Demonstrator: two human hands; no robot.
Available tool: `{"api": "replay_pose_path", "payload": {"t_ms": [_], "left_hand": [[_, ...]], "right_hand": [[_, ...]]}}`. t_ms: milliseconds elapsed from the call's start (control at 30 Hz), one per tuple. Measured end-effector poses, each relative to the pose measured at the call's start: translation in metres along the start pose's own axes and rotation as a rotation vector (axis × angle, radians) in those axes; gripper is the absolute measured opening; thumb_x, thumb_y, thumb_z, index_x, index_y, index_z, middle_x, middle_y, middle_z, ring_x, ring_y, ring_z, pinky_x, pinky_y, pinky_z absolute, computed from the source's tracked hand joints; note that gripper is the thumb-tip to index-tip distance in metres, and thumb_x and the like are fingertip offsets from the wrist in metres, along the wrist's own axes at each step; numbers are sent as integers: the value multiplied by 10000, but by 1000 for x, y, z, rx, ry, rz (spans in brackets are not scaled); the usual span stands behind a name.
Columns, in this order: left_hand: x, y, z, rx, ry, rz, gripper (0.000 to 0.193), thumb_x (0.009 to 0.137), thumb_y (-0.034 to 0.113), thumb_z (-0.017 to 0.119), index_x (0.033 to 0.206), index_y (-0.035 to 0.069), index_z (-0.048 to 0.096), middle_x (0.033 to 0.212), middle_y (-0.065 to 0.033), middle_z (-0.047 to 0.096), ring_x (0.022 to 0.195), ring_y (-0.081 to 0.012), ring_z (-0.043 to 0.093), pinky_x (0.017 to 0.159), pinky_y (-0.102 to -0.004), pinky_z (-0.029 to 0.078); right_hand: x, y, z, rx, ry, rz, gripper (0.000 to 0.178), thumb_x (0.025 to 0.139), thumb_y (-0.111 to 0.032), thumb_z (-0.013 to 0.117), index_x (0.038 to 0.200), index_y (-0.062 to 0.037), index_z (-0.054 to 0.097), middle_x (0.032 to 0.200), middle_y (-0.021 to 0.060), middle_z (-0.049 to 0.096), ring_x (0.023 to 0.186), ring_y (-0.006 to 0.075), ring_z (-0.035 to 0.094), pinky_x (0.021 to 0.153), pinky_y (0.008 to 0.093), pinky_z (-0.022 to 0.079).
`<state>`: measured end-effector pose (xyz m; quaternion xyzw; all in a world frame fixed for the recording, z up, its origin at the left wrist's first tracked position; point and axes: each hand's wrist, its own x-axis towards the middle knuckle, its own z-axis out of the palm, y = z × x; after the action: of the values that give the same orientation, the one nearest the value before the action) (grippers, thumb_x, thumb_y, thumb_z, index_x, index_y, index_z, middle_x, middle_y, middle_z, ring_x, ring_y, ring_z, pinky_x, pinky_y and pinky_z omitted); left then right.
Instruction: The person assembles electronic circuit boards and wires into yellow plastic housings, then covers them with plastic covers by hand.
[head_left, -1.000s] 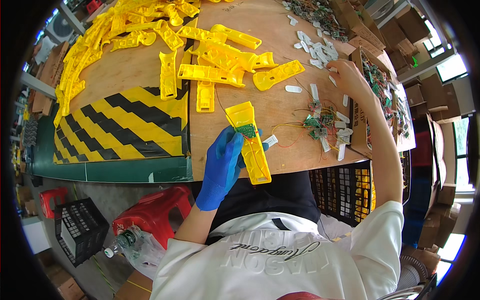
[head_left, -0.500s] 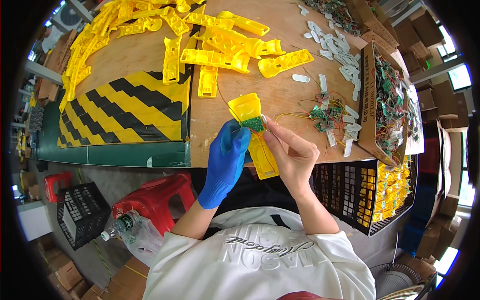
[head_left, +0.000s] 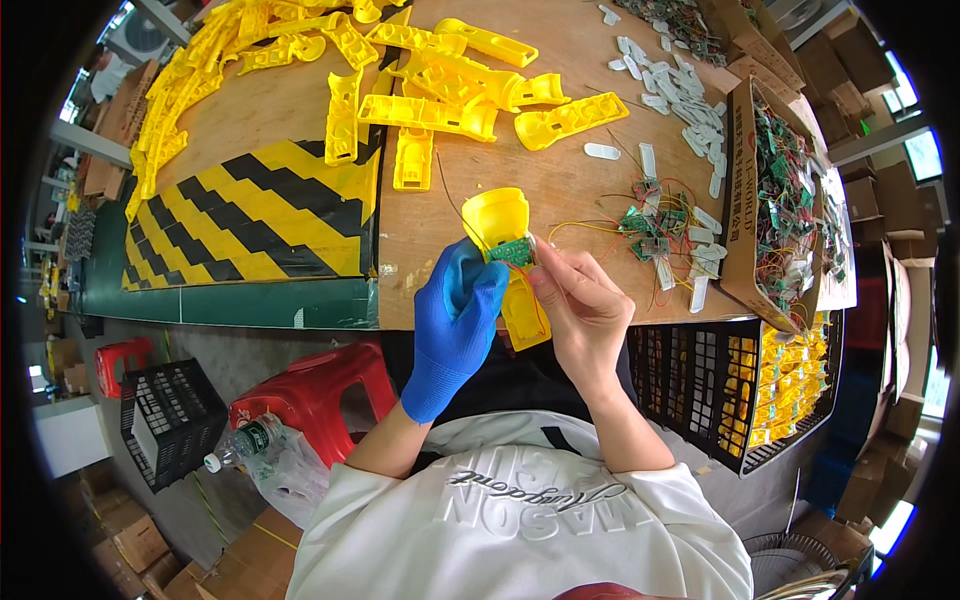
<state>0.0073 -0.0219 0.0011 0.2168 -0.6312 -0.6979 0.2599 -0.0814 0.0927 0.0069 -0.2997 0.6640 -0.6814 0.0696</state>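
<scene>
In front of my chest, at the table edge, my left hand (head_left: 452, 325), in a blue glove, is closed round a yellow plastic shell half (head_left: 497, 214). A small green circuit board (head_left: 511, 251) lies across the middle of the shell, tilted, with thin wires running off it. The bare fingers of my right hand (head_left: 586, 312) pinch the board's right end, where a small pale part shows. My fingers partly cover the shell's lower portion. Beyond my hands lie more yellow shell halves (head_left: 430, 115), loosely piled.
To the right are wired circuit boards (head_left: 650, 222), white plastic strips (head_left: 690, 110) and a cardboard box (head_left: 742, 200) full of boards. A black crate (head_left: 690, 380) with yellow parts stands below the table edge. A red stool (head_left: 310, 400) and plastic bottle (head_left: 240, 440) are at lower left.
The shell has turned slightly in my hands, and the circuit board now sits more tilted, its right end higher. Both hands keep their hold.
</scene>
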Motion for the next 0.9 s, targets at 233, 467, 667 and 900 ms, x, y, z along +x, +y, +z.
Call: {"api": "replay_pose_path", "payload": {"t_ms": [233,467,667,900], "left_hand": [[-5,1,3,112,40,51,309,987,125,622,1247,-34,575,979,-44,715,785,-8,571,671,-198,480],[-3,-5,-7,-22,-7,-41,319,985,120,622,1254,-44,572,1011,-61,709,912,-62,627,795,-237,513],[-1,-3,-11,22,-43,32,314,985,111,620,1254,-43,569,1004,-51,705,870,-38,611,741,-194,488],[-2,-4,-14,-223,-64,-42,299,973,87,625,1252,-9,574,1001,-35,679,798,-20,553,686,-191,466]], "right_hand": [[-6,-11,0,-109,-1,-36,285,906,66,678,1183,10,711,1020,90,693,920,127,642,823,240,523],[-4,-10,-2,61,-40,185,265,898,87,678,1148,11,727,1043,95,689,922,126,648,829,244,530],[-3,-5,-1,133,-54,207,251,896,91,678,1129,15,732,1062,107,689,942,136,653,832,246,536],[-4,-12,0,118,-57,75,265,898,63,691,1156,16,722,1098,111,682,960,142,647,841,257,530]]}}
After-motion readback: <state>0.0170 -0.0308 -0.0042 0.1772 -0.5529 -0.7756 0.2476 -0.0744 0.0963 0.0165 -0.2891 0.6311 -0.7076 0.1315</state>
